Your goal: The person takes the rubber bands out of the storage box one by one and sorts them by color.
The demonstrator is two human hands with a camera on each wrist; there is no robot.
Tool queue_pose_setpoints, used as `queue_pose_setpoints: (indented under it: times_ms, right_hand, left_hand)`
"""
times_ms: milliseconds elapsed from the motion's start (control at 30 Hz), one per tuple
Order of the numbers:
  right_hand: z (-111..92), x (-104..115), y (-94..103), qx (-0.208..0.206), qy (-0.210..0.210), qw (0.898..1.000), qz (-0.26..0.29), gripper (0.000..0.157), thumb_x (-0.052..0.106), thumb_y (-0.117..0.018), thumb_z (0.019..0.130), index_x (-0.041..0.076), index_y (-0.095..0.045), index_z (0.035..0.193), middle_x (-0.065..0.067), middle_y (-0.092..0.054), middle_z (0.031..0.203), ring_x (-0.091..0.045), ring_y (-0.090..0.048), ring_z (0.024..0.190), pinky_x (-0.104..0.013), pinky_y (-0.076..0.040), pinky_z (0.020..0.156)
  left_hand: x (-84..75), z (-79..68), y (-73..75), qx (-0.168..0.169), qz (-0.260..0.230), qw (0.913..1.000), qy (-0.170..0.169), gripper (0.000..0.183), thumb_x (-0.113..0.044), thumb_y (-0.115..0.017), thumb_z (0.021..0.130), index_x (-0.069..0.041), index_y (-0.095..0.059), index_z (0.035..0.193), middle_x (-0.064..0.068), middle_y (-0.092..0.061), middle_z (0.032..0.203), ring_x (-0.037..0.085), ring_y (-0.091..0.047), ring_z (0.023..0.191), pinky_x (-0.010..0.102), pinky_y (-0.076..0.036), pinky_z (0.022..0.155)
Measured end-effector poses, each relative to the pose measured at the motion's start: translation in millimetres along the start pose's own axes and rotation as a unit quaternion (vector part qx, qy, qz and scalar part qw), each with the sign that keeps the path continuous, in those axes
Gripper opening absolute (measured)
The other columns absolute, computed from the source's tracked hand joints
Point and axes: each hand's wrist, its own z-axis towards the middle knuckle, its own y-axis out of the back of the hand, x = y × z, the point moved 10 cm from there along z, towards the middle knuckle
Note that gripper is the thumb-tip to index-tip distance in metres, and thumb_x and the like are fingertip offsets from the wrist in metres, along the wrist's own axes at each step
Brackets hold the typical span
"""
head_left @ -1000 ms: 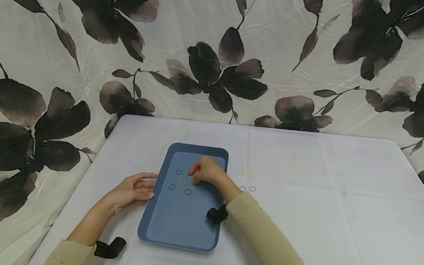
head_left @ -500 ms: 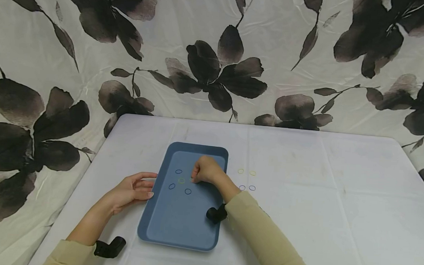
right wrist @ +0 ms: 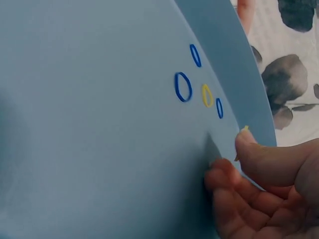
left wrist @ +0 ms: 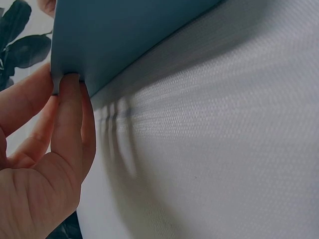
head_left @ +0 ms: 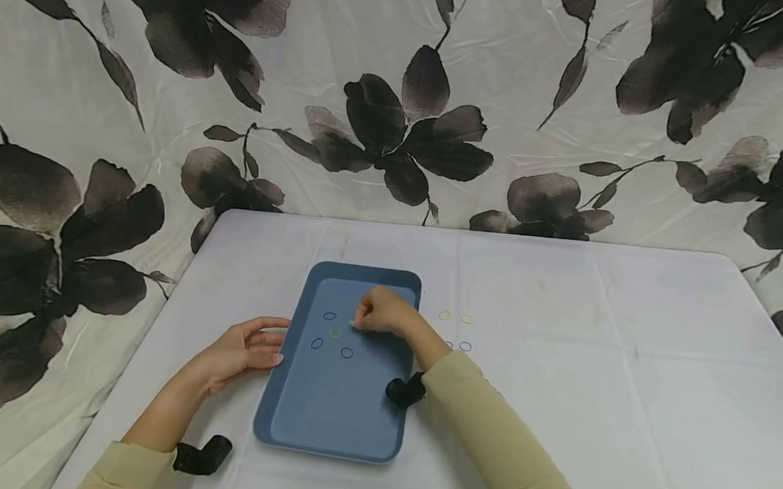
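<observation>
A blue tray [head_left: 334, 413] lies on the white-covered table. On it are three thin blue rubber bands [right wrist: 183, 87] and a yellow rubber band [right wrist: 207, 95]. My right hand [head_left: 384, 311] is above the tray's upper middle, pinching another yellow rubber band [right wrist: 245, 128] between thumb and fingers; most of that band is hidden by the thumb. My left hand [head_left: 243, 351] rests against the tray's left rim, its fingers relaxed. In the left wrist view the fingertips [left wrist: 70, 82] touch the tray's edge.
Two yellow rubber bands [head_left: 467, 319] and two blue ones [head_left: 466, 346] lie on the table [head_left: 557, 404] right of the tray. One blue band is partly hidden by the right forearm. A floral curtain [head_left: 543, 74] hangs behind the table.
My right hand's fingers have drawn together and the hand has risen slightly, with a yellow bit now showing at its fingertips. The left hand and tray stay put.
</observation>
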Motion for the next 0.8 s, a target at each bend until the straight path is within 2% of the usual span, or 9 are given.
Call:
queue_pose_setpoints:
  times_ms: [133,300,567,700,800]
  right_hand:
    - [0,-4,5.0,-0.009,-0.015,0.997,0.079,0.016,0.002,-0.065,0.085,0.000,-0.062,0.070,-0.003,-0.054,0.061,-0.013,-0.049,0.056,-0.022,-0.042,0.053]
    - [0,-6,11.8,-0.027,-0.021,0.985,0.170,0.009,-0.004,-0.063,0.084,-0.005,-0.063,0.076,-0.006,-0.058,0.064,-0.014,-0.056,0.060,-0.026,-0.050,0.060]
    - [-1,-5,20.6,-0.035,-0.015,0.974,0.224,0.005,-0.002,-0.066,0.083,-0.007,-0.064,0.083,-0.006,-0.060,0.065,-0.013,-0.058,0.060,-0.027,-0.052,0.062]
    - [-4,-5,23.1,-0.035,-0.012,0.970,0.239,0.009,-0.003,-0.067,0.083,-0.009,-0.065,0.089,-0.008,-0.063,0.070,-0.012,-0.059,0.061,-0.032,-0.054,0.068]
    - [-6,-7,25.1,-0.038,-0.013,0.968,0.248,0.010,-0.004,-0.066,0.082,-0.009,-0.065,0.091,-0.014,-0.066,0.077,-0.014,-0.063,0.064,-0.037,-0.054,0.073]
  left_hand:
    - [-0.2,-0.1,0.3,0.000,0.002,1.0000,0.001,0.068,0.004,-0.063,0.084,0.009,-0.025,0.140,0.016,-0.056,0.116,0.013,-0.060,0.094,0.026,-0.051,0.077]
    - [0.3,0.2,0.9,-0.003,0.005,1.0000,0.005,0.069,0.004,-0.063,0.083,0.009,-0.026,0.140,0.016,-0.057,0.115,0.013,-0.060,0.093,0.026,-0.051,0.077]
    - [0.6,0.3,0.7,-0.006,0.007,1.0000,0.002,0.068,0.005,-0.063,0.083,0.009,-0.026,0.140,0.014,-0.057,0.112,0.012,-0.060,0.091,0.025,-0.051,0.076]
    - [1.3,0.3,0.3,-0.005,0.008,1.0000,0.000,0.068,0.005,-0.063,0.083,0.009,-0.026,0.140,0.014,-0.057,0.113,0.012,-0.060,0.091,0.025,-0.051,0.076]
    - [2.1,0.4,-0.3,-0.005,0.009,0.9999,-0.002,0.068,0.004,-0.063,0.084,0.009,-0.026,0.140,0.014,-0.057,0.113,0.012,-0.060,0.092,0.025,-0.051,0.076]
